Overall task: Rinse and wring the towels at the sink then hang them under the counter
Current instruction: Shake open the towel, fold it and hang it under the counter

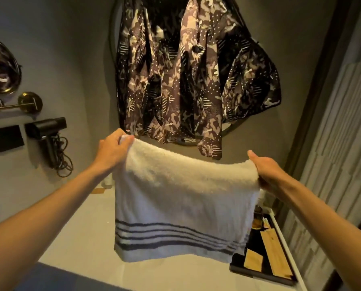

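Note:
I hold a white towel (181, 198) with dark stripes near its lower edge, spread out in the air above the pale counter (87, 232). My left hand (114, 150) pinches the towel's upper left corner. My right hand (267, 171) grips the upper right corner, thumb on top. The towel hangs flat between both hands and hides the counter behind it. No sink shows in this view.
A camouflage-patterned cloth (188, 76) drapes over a round mirror on the wall ahead. A black hair dryer (47, 131) with a coiled cord hangs on the left wall, under a brass bar (13, 105). A black tray (263, 257) with wooden items sits at the right.

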The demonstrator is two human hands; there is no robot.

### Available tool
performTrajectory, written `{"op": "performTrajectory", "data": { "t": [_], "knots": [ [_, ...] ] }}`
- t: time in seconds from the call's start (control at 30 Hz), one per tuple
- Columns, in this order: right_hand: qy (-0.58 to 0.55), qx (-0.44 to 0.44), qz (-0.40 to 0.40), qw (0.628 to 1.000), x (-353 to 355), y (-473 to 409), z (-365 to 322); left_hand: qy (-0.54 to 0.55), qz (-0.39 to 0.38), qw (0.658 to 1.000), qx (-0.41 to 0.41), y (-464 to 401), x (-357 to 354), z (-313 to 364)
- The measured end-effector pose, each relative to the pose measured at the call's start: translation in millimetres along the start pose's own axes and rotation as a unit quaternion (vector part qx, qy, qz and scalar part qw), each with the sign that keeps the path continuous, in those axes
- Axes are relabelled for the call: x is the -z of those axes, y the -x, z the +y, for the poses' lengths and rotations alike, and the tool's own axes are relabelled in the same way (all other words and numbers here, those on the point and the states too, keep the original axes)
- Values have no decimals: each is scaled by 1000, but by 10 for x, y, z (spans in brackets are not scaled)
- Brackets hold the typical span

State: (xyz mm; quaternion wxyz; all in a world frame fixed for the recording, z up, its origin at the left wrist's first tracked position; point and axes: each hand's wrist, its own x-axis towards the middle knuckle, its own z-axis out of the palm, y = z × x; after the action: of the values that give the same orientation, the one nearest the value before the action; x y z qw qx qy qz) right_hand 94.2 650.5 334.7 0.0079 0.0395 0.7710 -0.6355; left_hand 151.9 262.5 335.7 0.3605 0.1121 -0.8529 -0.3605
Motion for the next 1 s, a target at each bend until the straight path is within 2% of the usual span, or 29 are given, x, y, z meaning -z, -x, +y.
{"op": "performTrajectory", "data": {
  "t": [0.07, 0.13, 0.17, 0.23, 0.33, 0.4, 0.43, 0.5, 0.53, 0.6, 0.67, 0.7, 0.77, 0.83, 0.87, 0.9, 0.93, 1.0],
  "knots": [
    [20, -58, -74, 995, -2, 10, 165, -33, -18, 999, 37, 72, -178, -66],
    [61, -51, -148, 986, -31, -1, 348, -61, -51, 993, 87, 139, -353, -191],
    [100, -38, -151, 983, -56, -22, 424, -79, -65, 989, 104, 169, -418, -246],
    [153, -21, -75, 985, -157, -97, 536, -106, -87, 981, 141, 186, -476, -292],
    [129, -7, 79, 988, -304, -78, 439, -72, -77, 973, 205, 108, -420, -96],
    [81, 51, 81, 992, -482, 115, 249, 23, -73, 974, 214, 118, -384, 169],
    [51, 92, 49, 993, -611, 235, 146, 105, -91, 968, 209, 178, -388, 332],
    [-23, 160, -31, 986, -929, 480, -36, 273, -184, 924, 193, 455, -453, 728],
    [-61, 175, -71, 980, -1065, 569, -83, 324, -239, 902, 155, 595, -523, 848],
    [-158, 131, -147, 968, -1209, 678, -145, 364, -285, 883, 84, 752, -672, 880],
    [-241, 59, -234, 940, -1134, 685, -151, 371, -259, 890, 61, 813, -712, 747],
    [-215, 57, -268, 937, -1065, 675, -139, 361, -236, 900, 57, 810, -723, 660],
    [-39, 154, -251, 955, -877, 606, -68, 333, -207, 919, 35, 850, -761, 590],
    [94, 265, -104, 954, -695, 502, 78, 306, -194, 932, 16, 910, -802, 633],
    [83, 272, -44, 958, -604, 437, 225, 303, -188, 934, 13, 924, -806, 655],
    [59, 256, -35, 964, -547, 377, 417, 309, -188, 932, 10, 924, -782, 690],
    [54, 217, -78, 972, -531, 375, 614, 326, -201, 924, 3, 933, -752, 735],
    [41, 90, -231, 968, -590, 426, 992, 364, -243, 899, -10, 966, -653, 837]
  ]
}}
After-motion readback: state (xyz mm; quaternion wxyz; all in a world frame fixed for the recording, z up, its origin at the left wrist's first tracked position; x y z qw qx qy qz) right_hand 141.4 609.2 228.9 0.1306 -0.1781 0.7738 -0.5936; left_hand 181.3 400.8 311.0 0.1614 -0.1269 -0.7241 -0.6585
